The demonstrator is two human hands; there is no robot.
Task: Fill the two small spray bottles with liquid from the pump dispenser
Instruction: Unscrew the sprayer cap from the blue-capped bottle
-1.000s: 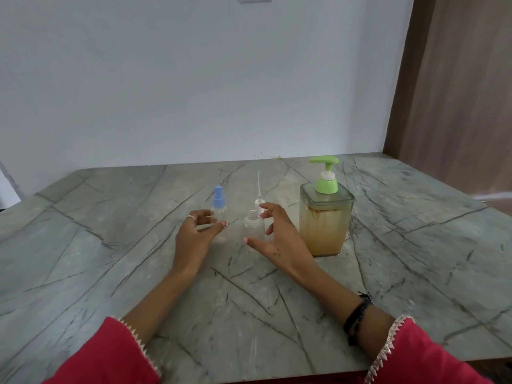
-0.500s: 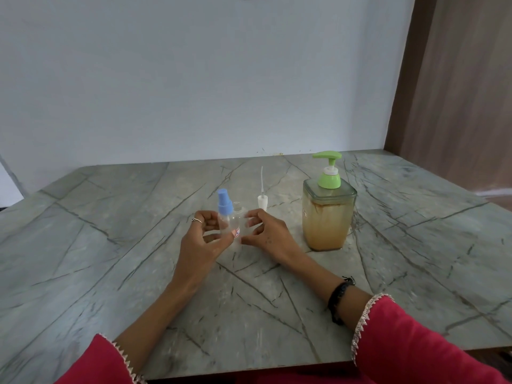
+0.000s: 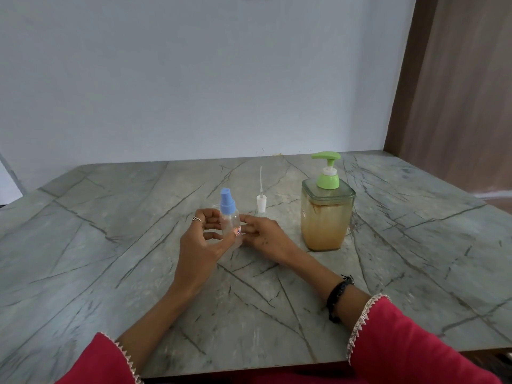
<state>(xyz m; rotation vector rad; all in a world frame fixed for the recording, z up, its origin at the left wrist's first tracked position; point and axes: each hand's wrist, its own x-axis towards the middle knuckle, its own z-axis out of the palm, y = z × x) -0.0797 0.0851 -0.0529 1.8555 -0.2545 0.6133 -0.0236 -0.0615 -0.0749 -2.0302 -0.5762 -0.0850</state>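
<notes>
both hands hold one clear small spray bottle with a blue cap (image 3: 230,217) upright mid-worktop: left hand (image 3: 200,241) curled round it, right hand (image 3: 261,236) pinching its side.

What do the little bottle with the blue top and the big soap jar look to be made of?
Small blue-capped spray bottle: probably clear glossy plastic; fingers show through it. Square green-pump dispenser jar: thick see-through walls with a greenish rim, glass or heavy plastic; I cannot tell which.
</notes>
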